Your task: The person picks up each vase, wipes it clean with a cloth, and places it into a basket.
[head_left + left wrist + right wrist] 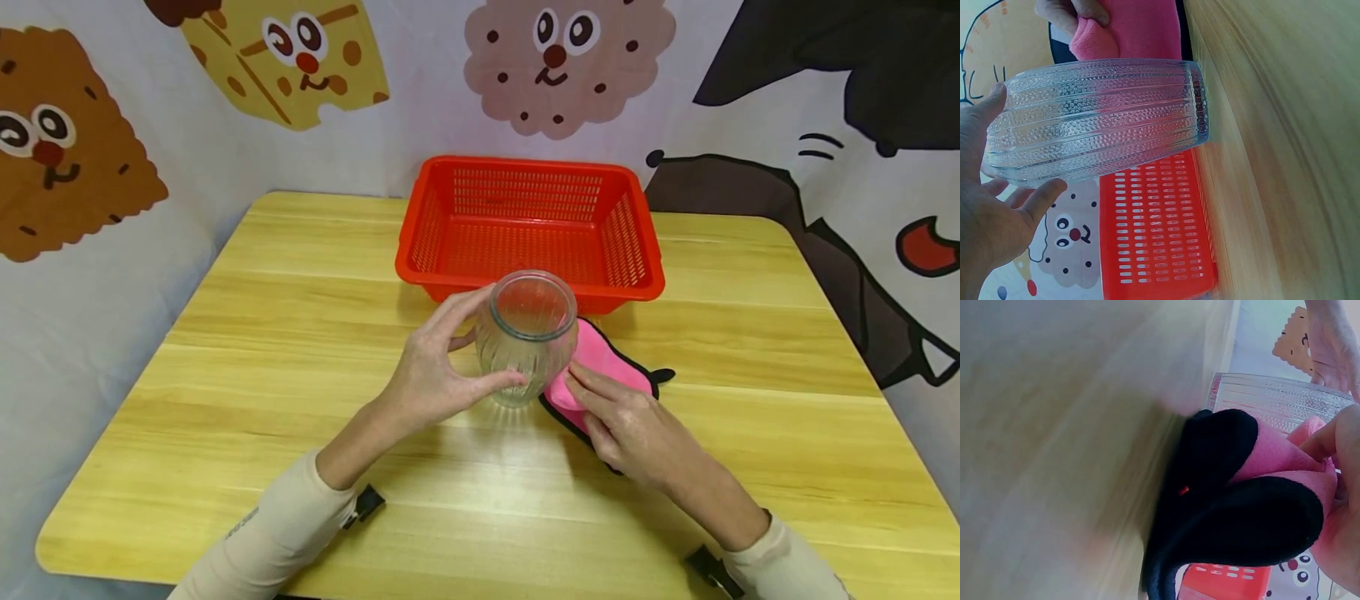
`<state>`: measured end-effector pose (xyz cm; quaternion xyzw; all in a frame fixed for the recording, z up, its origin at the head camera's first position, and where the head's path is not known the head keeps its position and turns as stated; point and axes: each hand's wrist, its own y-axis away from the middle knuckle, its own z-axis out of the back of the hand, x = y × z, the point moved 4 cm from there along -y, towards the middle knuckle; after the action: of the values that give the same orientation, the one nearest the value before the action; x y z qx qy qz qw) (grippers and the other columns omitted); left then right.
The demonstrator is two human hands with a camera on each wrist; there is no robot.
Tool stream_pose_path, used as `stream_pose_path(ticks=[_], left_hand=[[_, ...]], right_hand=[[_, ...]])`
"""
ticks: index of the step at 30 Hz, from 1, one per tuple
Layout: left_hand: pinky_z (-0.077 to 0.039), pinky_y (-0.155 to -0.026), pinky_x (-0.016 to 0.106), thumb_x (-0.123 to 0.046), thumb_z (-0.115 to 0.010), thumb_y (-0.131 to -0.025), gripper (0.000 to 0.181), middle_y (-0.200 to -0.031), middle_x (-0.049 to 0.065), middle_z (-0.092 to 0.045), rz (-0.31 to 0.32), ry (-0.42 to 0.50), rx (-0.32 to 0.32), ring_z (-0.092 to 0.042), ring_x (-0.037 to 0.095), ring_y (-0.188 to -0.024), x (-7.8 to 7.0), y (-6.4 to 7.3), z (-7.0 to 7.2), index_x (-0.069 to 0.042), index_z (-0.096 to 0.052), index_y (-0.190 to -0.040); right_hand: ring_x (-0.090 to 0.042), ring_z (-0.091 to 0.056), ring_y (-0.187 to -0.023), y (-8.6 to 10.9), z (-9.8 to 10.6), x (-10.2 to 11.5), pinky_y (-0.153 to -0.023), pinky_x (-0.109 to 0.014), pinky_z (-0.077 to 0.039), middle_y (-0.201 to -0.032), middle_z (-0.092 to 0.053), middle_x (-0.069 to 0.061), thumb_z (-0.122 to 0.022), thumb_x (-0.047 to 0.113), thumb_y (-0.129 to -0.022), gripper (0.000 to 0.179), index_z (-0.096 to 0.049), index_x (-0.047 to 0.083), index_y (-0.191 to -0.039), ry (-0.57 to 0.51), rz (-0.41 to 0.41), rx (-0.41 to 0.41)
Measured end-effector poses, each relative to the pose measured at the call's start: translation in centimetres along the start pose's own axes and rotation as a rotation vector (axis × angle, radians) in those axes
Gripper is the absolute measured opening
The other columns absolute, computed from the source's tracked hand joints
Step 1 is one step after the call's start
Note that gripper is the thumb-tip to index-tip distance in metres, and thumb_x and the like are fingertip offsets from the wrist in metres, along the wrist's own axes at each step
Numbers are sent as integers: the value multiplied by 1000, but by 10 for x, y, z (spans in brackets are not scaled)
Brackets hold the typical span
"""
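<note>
A clear ribbed glass jar (517, 358) stands upright at table level in the middle, its round mouth facing up. My left hand (431, 362) holds it from the left, thumb on the near side and fingers on the far side. In the left wrist view the jar (1097, 119) shows raised dots between its ribs. My right hand (637, 425) pinches a pink cloth (611, 358) with black edging and a small black loop, close against the jar's right side. The right wrist view shows the cloth (1272, 450) folded up, its black underside facing the camera.
Behind the jar stands a red plastic basket (525, 250) with slotted walls and nothing inside. The wooden table (247, 400) extends to both sides. A curtain (427, 92) with cartoon prints hangs behind it.
</note>
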<state>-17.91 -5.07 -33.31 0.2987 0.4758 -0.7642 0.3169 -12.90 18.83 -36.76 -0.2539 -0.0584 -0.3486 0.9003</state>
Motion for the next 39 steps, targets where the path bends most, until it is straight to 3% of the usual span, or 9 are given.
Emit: stream_pose_path(ticks=[14,22,31,39], left_hand=[[-58,-88,32,-16,-98,-68,95,-136,13,-57,-8,2,-15,-55,18,-126,1,0,-2,-9,-49,-149],[-58,-88,32,-16,-98,-67,94,-135,13,-56,-14,5,-21,-55,19,-126,2,0,-2,-8,-49,-147],[-58,-87,32,-18,-99,-66,92,-131,12,-58,-15,-2,-41,-56,20,-124,1,0,-3,-8,-51,-144],[-59,-84,29,-21,-100,-64,93,-129,11,-58,-24,-46,-55,-58,18,-121,1,1,-3,-8,-53,-143]], right_hand=[[-34,-67,-110,-4,-4,-6,-74,-40,-62,-127,-65,-23,-67,-7,-79,41,-71,-9,-120,-16,5,68],[-34,-67,-109,-8,-7,-7,-80,-45,-60,-127,-67,-20,-70,-6,-80,40,-71,-8,-120,9,16,126],[-33,-68,-109,-10,-15,-9,-82,-42,-60,-130,-66,-17,-73,-6,-84,40,-70,-5,-124,15,-8,199],[-30,-69,-105,-9,-23,-10,-78,-37,-61,-128,-65,-13,-79,-7,-81,44,-70,-2,-124,60,31,213]])
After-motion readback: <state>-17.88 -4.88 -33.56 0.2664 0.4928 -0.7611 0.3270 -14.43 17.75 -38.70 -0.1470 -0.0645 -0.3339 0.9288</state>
